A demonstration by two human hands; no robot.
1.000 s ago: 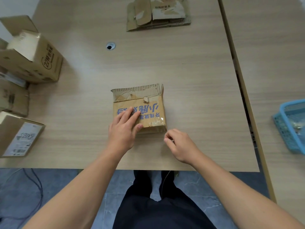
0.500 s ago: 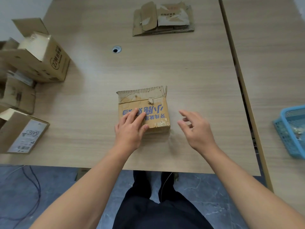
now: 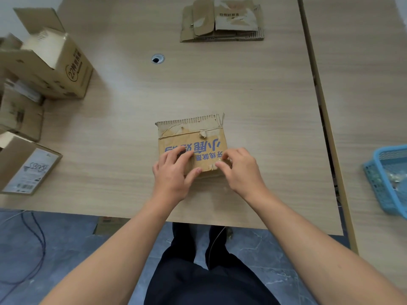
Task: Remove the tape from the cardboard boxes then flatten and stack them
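Two hands meet on the small cardboard box (image 3: pixel 193 139) at mid-table (image 3: pixel 264 95). The left hand (image 3: pixel 174 172) presses flat on its top, fingers relaxed. The right hand (image 3: pixel 240 170) curls at the near right corner, seemingly pinching the clear tape (image 3: pixel 221 159). Flattened boxes (image 3: pixel 222 20) lie stacked far off.

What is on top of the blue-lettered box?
Both hands: the left hand presses on the left part of the blue-lettered box; the right hand has fingertips at its near right corner. A torn scrap sits by the far fold. Anything beneath the hands is covered.
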